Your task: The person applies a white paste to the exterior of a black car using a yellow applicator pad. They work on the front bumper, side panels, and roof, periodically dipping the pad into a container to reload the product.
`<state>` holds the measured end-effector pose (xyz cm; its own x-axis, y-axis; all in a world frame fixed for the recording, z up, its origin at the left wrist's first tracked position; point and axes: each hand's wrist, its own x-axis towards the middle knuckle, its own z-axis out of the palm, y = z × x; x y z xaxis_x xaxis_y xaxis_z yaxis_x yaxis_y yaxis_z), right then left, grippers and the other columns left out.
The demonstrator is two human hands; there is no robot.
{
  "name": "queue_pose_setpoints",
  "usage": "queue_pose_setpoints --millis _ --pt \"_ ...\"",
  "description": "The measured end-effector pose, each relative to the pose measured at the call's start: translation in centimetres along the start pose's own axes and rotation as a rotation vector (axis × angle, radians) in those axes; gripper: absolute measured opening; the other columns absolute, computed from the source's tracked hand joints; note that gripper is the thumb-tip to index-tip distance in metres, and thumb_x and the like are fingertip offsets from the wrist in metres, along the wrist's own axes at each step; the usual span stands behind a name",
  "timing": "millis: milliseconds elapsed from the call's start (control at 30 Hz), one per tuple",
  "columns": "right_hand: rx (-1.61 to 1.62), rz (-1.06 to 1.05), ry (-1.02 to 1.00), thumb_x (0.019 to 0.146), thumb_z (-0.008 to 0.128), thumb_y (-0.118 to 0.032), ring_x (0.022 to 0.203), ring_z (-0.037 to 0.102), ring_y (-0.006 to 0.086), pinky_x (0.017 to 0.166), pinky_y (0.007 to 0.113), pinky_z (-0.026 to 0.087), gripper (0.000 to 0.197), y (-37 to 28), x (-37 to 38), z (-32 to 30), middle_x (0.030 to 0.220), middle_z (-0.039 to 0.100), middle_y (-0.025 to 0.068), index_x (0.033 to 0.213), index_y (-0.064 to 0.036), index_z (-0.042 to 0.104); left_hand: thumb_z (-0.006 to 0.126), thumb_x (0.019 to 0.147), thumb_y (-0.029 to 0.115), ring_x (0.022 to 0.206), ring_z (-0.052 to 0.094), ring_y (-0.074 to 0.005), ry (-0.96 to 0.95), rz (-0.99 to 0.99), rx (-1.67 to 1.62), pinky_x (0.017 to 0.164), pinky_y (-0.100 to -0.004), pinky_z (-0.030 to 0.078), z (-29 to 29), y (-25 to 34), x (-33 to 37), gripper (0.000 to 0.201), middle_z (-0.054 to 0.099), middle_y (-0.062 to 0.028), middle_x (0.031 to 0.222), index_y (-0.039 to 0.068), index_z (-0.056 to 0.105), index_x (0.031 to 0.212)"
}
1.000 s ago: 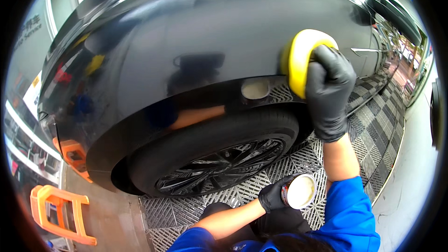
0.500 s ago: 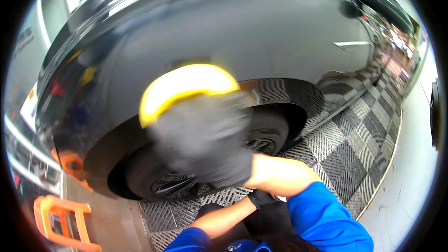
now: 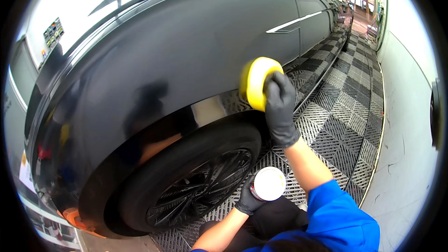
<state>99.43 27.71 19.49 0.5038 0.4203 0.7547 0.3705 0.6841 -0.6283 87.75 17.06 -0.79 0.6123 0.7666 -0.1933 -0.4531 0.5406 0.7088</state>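
My right hand (image 3: pixel 282 105), in a black glove, grips a thick round yellow sponge (image 3: pixel 262 81). The sponge rests against the glossy black wheel-arch trim (image 3: pixel 207 112) of a dark car (image 3: pixel 200 37), near the rear end of the arch. Lower down, my left hand (image 3: pixel 249 198), also gloved in black, is wrapped around a small round tub (image 3: pixel 269 183) above my lap. The tub's top shows as a white disc; whether that is a lid or its contents I cannot tell.
The car's wheel (image 3: pixel 205 184), a black tyre with dark spokes, stands beside my left hand. A grey and black grated tile floor (image 3: pixel 326 130) runs back along the car. A pale wall (image 3: pixel 406 126) rises on the right. Part of an orange stool (image 3: pixel 77 221) shows at lower left.
My right hand and the sponge have moved right, from in front of the fender to the arch's rear end. The view has shifted, and the tub in my left hand now shows.
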Motion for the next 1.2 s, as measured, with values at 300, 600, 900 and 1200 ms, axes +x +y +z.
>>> queue_pose_setpoints --millis 300,600,900,1200 --pt "-0.099 0.060 -0.262 0.078 0.049 -0.010 0.057 0.059 0.0312 0.055 0.041 0.047 0.013 1.1 6.0 -2.3 0.063 0.057 0.0162 0.074 -0.0029 0.060 0.080 0.069 0.012 0.096 0.065 -0.0211 0.065 -0.040 -0.030 0.085 -0.0347 0.053 0.4 0.7 0.5 0.045 0.067 -0.0130 0.105 0.001 0.063 0.109" --pt "-0.312 -0.168 -0.120 0.090 0.051 -0.021 0.053 0.060 0.0362 0.050 0.044 0.048 0.019 2.5 8.3 -2.8 0.059 0.057 0.0173 0.094 -0.0040 0.058 0.078 0.068 0.008 0.097 0.065 -0.0205 0.041 0.022 0.195 0.086 -0.0350 0.053 0.0 -1.2 1.6 0.052 0.067 -0.0124 0.107 0.000 0.058 0.116" --pt "-0.275 -0.244 -0.089 0.084 0.047 -0.015 0.060 0.056 0.0345 0.059 0.041 0.046 0.026 7.1 13.5 -6.2 0.070 0.059 0.0203 0.095 0.0016 0.064 0.054 0.090 0.016 0.105 0.062 -0.0238 -0.085 -0.012 -0.014 0.089 -0.0373 0.053 -3.0 -4.3 2.9 0.037 0.062 -0.0141 0.117 -0.001 0.055 0.122" --pt "-0.433 -0.254 0.043 0.081 0.049 -0.018 0.063 0.064 0.0340 0.060 0.043 0.052 0.026 10.2 14.2 -7.7 0.070 0.062 0.0233 0.089 -0.0038 0.070 0.044 0.093 0.018 0.099 0.065 -0.0243 -0.084 -0.134 -0.192 0.085 -0.0374 0.055 -0.5 -3.5 2.5 0.034 0.065 -0.0156 0.111 -0.004 0.059 0.115"
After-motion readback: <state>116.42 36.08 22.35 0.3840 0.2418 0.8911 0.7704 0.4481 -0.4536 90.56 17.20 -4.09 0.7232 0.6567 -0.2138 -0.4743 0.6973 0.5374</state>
